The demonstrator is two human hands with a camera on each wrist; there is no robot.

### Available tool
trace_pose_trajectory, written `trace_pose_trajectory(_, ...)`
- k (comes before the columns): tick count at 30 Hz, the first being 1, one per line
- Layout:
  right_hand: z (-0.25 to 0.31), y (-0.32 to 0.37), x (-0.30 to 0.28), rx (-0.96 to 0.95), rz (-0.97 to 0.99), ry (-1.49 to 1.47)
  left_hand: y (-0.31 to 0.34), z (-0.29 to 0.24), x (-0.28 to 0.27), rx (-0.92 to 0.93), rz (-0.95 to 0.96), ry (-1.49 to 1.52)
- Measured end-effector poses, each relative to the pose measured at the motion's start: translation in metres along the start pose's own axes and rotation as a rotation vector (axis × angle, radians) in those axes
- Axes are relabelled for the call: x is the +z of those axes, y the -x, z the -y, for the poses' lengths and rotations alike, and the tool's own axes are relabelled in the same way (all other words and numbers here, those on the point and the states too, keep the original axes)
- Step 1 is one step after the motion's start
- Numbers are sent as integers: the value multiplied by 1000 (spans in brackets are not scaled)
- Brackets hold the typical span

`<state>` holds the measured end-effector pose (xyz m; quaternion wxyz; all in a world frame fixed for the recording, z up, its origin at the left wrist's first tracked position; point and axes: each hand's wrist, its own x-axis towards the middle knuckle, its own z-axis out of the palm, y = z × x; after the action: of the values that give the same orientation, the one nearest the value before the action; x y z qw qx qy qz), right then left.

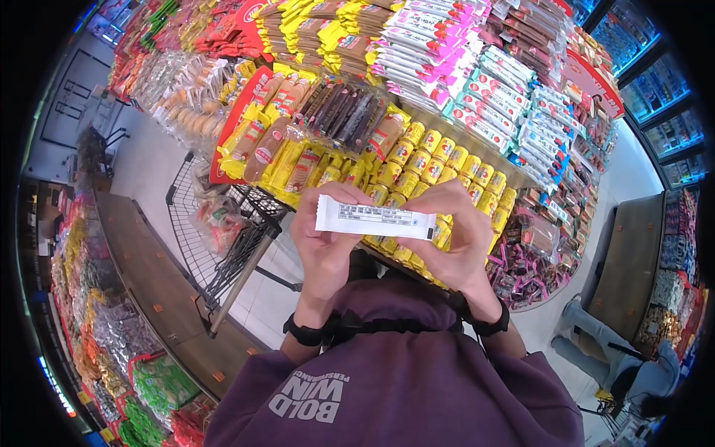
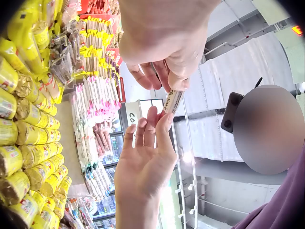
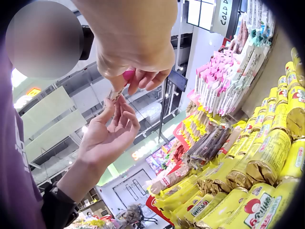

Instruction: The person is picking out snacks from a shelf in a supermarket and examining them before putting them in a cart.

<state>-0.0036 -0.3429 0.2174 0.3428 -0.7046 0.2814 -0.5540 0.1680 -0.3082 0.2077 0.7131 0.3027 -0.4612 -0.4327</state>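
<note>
A snack bar in a white wrapper [image 1: 376, 217] is held level in front of the chest, its panel of small dark print facing up. My left hand [image 1: 325, 242] pinches one end between thumb and fingers. At the other end, my right hand [image 1: 460, 237] pinches the bar by a corner with a dark mark. Seen nearly edge-on in the left wrist view, the bar [image 2: 173, 101] spans the short gap between the left hand [image 2: 164, 40] above and the right hand [image 2: 145, 174] below. Yellow-wrapped rolls [image 1: 428, 164] are stacked just beyond the hands.
Beyond the rolls, a display holds pink-and-white bars [image 1: 421, 48], green-and-white bars [image 1: 488, 108] and dark packaged sticks [image 1: 344, 112]. A wire shopping cart [image 1: 195, 216] with bagged goods stands at left. Another person's legs [image 1: 603, 346] show at lower right, near a brown ledge [image 1: 625, 253].
</note>
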Motion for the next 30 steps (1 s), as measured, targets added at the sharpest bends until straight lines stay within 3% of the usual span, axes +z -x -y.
trace_pose_trajectory(5,3,2,1,24,20,22,2,-1,3,-28,111,-74)
trace_pose_trajectory(8,7,3,4,55,9,25,2,-2,3,-47,110,-52)
trace_pose_trajectory(14,9,-1,10,-67,22,46,9,5,10,-33,50,15)
trace_pose_trajectory(20,8,5,9,-14,18,75,12,6,14,-46,20,41)
trace_pose_trajectory(26,9,4,5,28,14,34,10,4,10,-49,91,-21)
trace_pose_trajectory(30,8,0,3,-41,24,44,10,4,10,-46,81,-52)
